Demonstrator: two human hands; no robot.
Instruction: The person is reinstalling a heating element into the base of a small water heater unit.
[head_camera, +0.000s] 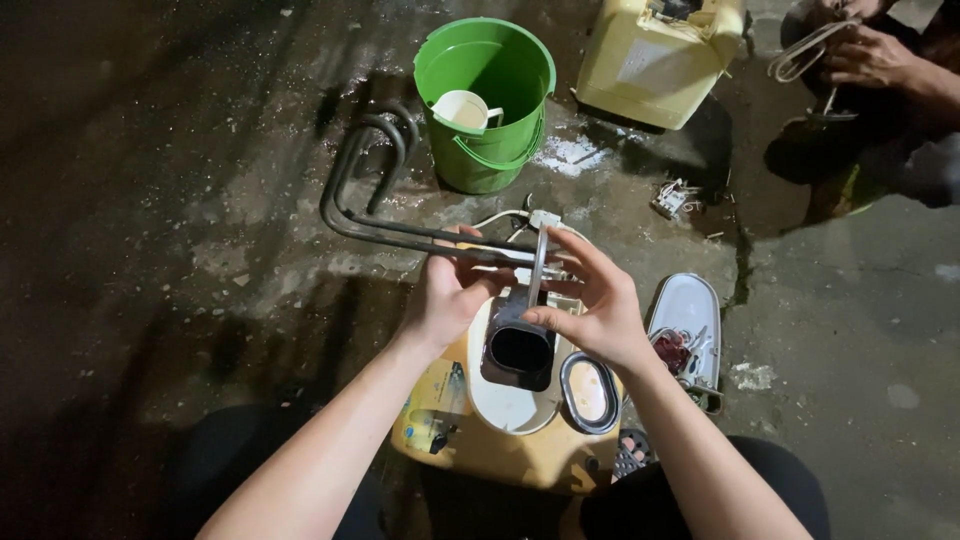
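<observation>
My left hand (447, 296) grips the straight end of a dark, looped metal heating element (360, 195) that sticks out to the left over the wet concrete floor. My right hand (597, 305) holds the same piece near its flange, fingers on a thin metal rod (538, 268). Under both hands lies a yellow and white water-heater tank (500, 440) with a dark oval opening (520, 350). A grey oval gasket ring (588, 392) rests on the tank beside the opening.
A green bucket (500, 150) with a white cup (465, 108) stands at the back. A pale yellow plastic canister (655, 60) is to its right. Another person's hands (870, 55) hold a metal coil at top right. A white cover (688, 325) with wires lies right of the tank.
</observation>
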